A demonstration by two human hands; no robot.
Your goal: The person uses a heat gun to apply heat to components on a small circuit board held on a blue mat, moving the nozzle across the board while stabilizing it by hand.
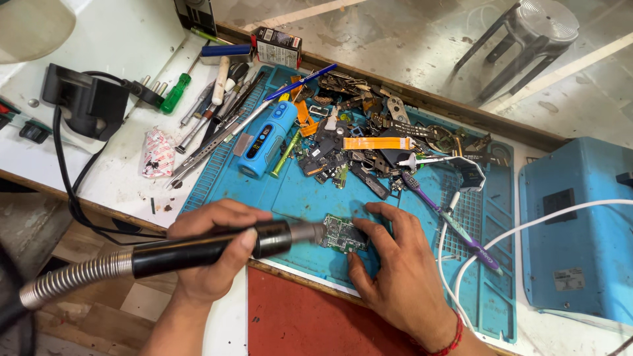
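Observation:
My left hand (pixel 208 254) grips a black hot-air wand (pixel 198 249) with a ribbed metal hose trailing to the lower left. Its metal nozzle points right at a small green circuit board (pixel 343 234) lying on the blue work mat (pixel 297 198). My right hand (pixel 395 264) rests flat on the mat, its fingers pressing the board's right and near edges. A red thread band circles that wrist.
A heap of phone parts and flex cables (pixel 369 148) covers the mat's far half. A blue handheld device (pixel 267 140), tweezers and screwdrivers (pixel 211 112) lie at left. A purple toothbrush (pixel 448 217), white cable (pixel 501 240) and blue box (pixel 580 231) sit right.

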